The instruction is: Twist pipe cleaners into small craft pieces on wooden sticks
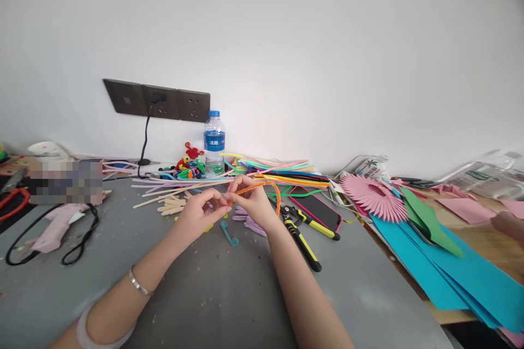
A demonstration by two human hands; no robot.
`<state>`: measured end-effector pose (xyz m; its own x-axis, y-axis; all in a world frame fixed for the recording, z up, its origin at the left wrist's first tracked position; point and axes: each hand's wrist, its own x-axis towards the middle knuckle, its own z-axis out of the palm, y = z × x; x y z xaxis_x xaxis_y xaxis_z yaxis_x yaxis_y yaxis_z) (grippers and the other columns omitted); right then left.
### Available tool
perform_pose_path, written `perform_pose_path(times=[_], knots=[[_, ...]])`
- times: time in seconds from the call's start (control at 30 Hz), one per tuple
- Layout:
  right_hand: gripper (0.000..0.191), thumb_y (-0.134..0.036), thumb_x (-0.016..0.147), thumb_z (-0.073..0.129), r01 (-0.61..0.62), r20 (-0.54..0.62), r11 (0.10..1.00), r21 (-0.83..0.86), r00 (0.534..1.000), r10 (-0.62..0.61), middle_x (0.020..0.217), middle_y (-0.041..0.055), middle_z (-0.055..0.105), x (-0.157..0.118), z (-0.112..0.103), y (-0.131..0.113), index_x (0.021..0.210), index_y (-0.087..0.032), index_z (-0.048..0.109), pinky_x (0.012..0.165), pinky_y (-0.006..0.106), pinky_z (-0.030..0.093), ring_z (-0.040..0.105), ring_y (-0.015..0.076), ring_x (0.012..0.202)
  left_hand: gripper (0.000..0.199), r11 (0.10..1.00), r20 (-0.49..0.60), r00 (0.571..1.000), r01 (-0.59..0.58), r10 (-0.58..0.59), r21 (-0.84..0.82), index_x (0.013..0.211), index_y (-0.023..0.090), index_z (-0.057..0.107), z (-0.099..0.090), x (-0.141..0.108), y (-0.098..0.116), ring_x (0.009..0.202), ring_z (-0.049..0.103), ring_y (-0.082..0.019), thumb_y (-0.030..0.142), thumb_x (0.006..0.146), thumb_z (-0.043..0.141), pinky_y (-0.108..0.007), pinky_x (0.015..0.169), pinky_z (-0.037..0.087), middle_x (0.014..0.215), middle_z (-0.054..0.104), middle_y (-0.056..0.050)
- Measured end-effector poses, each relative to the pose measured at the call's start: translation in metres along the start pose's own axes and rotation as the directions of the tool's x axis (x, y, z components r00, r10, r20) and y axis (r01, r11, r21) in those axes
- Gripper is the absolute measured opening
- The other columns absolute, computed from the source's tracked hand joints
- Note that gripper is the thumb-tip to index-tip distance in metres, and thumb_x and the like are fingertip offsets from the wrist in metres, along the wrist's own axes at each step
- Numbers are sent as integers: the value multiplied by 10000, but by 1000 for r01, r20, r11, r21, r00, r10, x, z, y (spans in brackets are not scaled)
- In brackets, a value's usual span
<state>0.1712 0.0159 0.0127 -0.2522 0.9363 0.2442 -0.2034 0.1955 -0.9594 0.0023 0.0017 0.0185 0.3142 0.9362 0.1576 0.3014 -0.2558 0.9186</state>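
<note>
The left hand (204,210) and right hand (254,200) pinch an orange pipe cleaner (278,200) above the desk (213,300); behind stands a capped water bottle (214,142), how full I can't tell.

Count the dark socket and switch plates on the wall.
3, side by side in a row: the left plate, the middle plate with a black plug in it, and the right plate, nearest the water bottle. None looks hidden.

White characters 冰露 (213,143) showing on a blue bottle label (209,148) at eleven o'clock, green print (478,174) blurring illegibly at two o'clock
</note>
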Motion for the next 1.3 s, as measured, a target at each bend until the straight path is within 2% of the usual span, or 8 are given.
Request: perform_pose_path(times=[0.13,0.3,0.43,0.5,0.77,0.9,1.17,1.3], knots=[[307,-374,722,812,42,-66,999,-24,997,-44,683,-34,550,1,4,2,727,-206,556,599,256,445,553,129,633,185,998,-65,997,-46,49,41,718,200,626,1,0,1,547,433,-110,338,697,748,-232,523,316,677,614,19],[294,-371,719,808,73,-102,997,-33,992,-76,693,-25,565,2,8,1,718,-205,566,594,253,436,533,126,636,174,997,-88,994,-57,62,59,742,194,655,1,0,-2,530,435,-116,363,785,667,-254,525,330,717,647,-4],[292,-354,714,814,86,-136,996,-22,987,-89,678,-32,563,2,8,0,714,-205,562,601,255,440,534,123,625,146,989,-108,986,-121,129,82,762,204,656,2,0,-5,600,485,-136,332,743,723,-252,564,360,756,668,-10],[289,-349,715,814,88,-141,996,-16,986,-89,672,-34,565,2,8,0,711,-205,562,599,256,438,530,121,616,154,986,-110,982,-141,150,85,759,206,653,3,0,-5,628,502,-141,324,724,746,-252,582,375,780,675,-13],[278,-346,717,823,73,-118,997,23,991,-70,722,-16,605,1,7,-2,741,-200,587,636,260,448,559,132,677,132,990,-152,979,-128,134,52,755,197,655,3,-1,-6,602,509,-133,316,810,654,-255,560,384,754,646,-10],[243,-362,740,808,29,-54,999,22,998,-28,799,-3,638,0,3,-4,837,-198,657,632,249,450,573,124,693,130,974,-175,960,-201,216,102,792,192,636,0,0,-13,641,531,-133,300,862,616,-249,572,394,768,627,-9],[266,-420,763,779,20,-99,1000,14,995,-18,748,-3,671,2,-1,-1,824,-199,644,621,263,470,614,138,657,125,910,-211,898,-334,386,245,846,198,588,-4,0,-18,657,542,-120,280,936,558,-241,592,410,812,614,-1],[283,-443,762,778,3,-108,1000,0,994,-3,732,2,684,1,-4,-1,796,-197,643,623,264,475,623,145,665,125,876,-213,878,-347,429,334,859,202,563,-9,1,-18,650,525,-121,256,959,512,-243,591,408,821,598,-2]])
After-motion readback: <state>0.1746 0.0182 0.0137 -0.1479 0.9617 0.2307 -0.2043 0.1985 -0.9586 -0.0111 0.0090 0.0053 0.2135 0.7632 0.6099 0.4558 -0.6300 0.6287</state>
